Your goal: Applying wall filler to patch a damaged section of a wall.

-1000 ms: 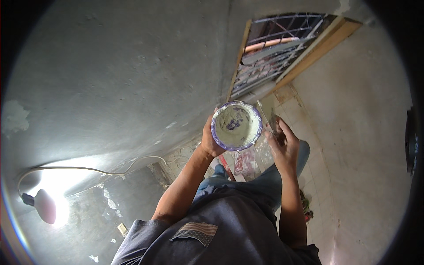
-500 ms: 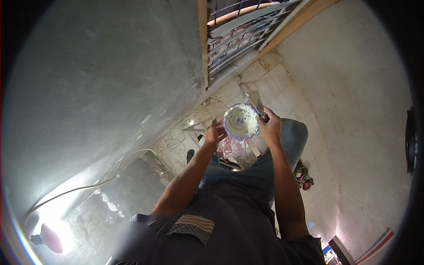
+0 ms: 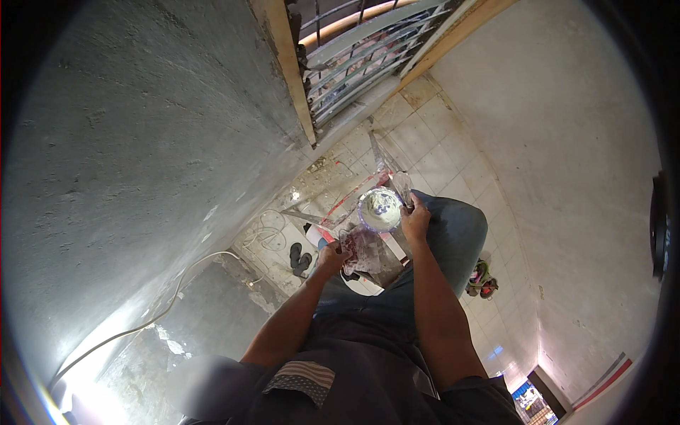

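Near the middle of the head view, a round bucket [image 3: 380, 210] with a purple rim holds pale putty smeared round its inside. My right hand [image 3: 416, 222] is closed at its right edge, also gripping a putty knife [image 3: 403, 183] whose blade points away from me. Lower and to the left, my left hand [image 3: 331, 259] is curled at the edge of a stained, pinkish-white surface [image 3: 363, 250]. What its fingers grip is too small to make out. The bucket sits beyond that surface, between my knees; its underside is hidden.
A grey wall [image 3: 156, 134] rises on the left, with a barred window [image 3: 368, 60] ahead. Dark slippers [image 3: 300, 259] and a coiled cable [image 3: 265, 230] lie on the tiled floor [image 3: 453, 152]. Colourful footwear [image 3: 482, 282] is beside my right leg.
My left hand has left the bucket's side and moved down toward me, to the stained surface. The bucket and the putty knife have shifted slightly, still at my right hand. The view has tilted.
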`<state>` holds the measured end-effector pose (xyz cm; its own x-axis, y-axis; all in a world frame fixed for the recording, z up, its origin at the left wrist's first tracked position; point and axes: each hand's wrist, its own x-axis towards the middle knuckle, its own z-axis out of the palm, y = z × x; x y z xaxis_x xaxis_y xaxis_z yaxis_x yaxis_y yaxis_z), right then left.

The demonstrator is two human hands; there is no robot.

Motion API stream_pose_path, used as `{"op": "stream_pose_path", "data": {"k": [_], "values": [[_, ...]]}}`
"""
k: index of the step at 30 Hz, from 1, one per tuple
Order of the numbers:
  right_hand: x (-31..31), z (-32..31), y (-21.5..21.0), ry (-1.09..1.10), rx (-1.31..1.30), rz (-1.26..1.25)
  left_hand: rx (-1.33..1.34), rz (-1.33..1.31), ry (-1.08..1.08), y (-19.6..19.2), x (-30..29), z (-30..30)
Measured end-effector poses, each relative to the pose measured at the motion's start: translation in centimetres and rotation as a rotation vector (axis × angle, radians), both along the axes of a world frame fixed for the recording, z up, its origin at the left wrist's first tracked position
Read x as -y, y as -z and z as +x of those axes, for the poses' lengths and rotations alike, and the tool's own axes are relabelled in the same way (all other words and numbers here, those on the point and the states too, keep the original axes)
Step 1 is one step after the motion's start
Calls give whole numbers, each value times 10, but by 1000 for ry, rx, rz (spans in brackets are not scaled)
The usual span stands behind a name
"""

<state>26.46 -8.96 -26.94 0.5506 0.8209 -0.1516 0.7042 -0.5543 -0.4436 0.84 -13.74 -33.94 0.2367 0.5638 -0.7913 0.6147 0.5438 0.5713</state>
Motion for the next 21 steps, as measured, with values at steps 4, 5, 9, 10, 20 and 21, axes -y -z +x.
{"op": "stream_pose_path", "data": {"k": [4, 5, 9, 10, 20, 21], "values": [[1, 8, 8, 29, -14, -92, 248, -20, -26, -32, -16, -26], [3, 12, 11, 32, 0, -128, 311, -58, -93, -39, -18, -38], [9, 15, 13, 73, 41, -213, 423, -7, -256, -84, -38, -60], [4, 10, 10, 91, 38, -226, 517, -20, -398, -103, -50, -65], [-22, -33, -97, -121, -271, 290, 733, -84, -564, -148, -108, -55], [-24, -44, -115, -147, -450, 351, 799, -35, -672, -159, -115, -49]]}}
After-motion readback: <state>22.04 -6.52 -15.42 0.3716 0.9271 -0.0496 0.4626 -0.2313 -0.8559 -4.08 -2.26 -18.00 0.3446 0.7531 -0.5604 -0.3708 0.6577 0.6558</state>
